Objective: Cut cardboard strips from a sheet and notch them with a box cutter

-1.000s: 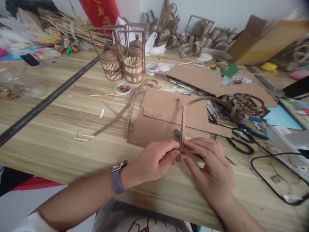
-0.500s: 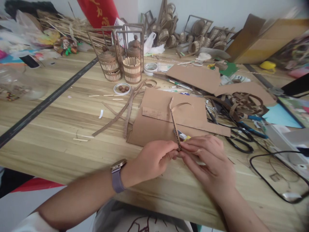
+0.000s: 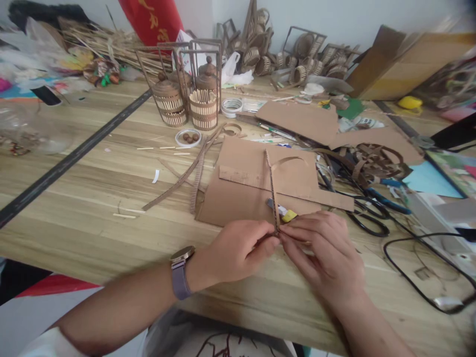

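Observation:
A narrow strip of corrugated cardboard [image 3: 274,196] stands on edge, running away from my fingers over the cardboard sheets. My left hand [image 3: 241,248], with a watch [image 3: 182,255] on its wrist, pinches the near end between thumb and forefinger. From the other side, my right hand [image 3: 327,258] grips the same end with its fingertips. The very tip of the strip is hidden by the fingers. Just beyond them, a utility knife [image 3: 287,214] with a yellow end lies on the lower cardboard sheet [image 3: 230,206]. A second thin strip curls beside the far end.
Small lidded stick baskets [image 3: 204,106] in tall frames stand at the back left. Near them are a tape roll [image 3: 232,106] and a ring holding brown balls [image 3: 188,138]. Scissors [image 3: 370,215], a black cable [image 3: 409,287] and coiled cardboard strips [image 3: 379,161] lie to the right.
The strip has swung slightly to the right and straightened at its far end. More of the utility knife shows. Both hands keep their pinch, with a small shift of the fingers.

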### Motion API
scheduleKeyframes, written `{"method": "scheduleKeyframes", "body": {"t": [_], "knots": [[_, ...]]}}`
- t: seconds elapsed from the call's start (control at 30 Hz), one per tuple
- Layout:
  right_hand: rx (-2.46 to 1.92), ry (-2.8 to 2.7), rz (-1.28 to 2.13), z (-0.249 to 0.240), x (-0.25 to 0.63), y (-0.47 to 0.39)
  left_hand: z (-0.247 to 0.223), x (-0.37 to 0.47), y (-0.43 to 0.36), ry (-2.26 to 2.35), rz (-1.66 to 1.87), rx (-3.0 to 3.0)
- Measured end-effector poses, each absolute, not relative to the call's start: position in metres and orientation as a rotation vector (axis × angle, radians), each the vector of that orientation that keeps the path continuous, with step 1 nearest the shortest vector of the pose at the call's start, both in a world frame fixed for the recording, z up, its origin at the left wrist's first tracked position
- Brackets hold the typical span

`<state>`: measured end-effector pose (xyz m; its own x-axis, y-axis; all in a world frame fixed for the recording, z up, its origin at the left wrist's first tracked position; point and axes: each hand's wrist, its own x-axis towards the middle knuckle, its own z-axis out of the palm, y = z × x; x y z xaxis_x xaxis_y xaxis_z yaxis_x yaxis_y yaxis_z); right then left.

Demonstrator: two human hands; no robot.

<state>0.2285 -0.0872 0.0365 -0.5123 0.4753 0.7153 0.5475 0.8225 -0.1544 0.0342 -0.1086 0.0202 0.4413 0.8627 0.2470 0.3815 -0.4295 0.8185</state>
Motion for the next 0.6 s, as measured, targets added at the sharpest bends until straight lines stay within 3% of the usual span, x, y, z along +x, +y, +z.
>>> {"method": "scheduleKeyframes", "body": {"t": [0.6], "knots": [[-0.743, -2.156, -0.111, 0.028, 0.222, -0.089, 0.021, 0.036, -0.111, 0.969, 0.920, 1.837]]}}
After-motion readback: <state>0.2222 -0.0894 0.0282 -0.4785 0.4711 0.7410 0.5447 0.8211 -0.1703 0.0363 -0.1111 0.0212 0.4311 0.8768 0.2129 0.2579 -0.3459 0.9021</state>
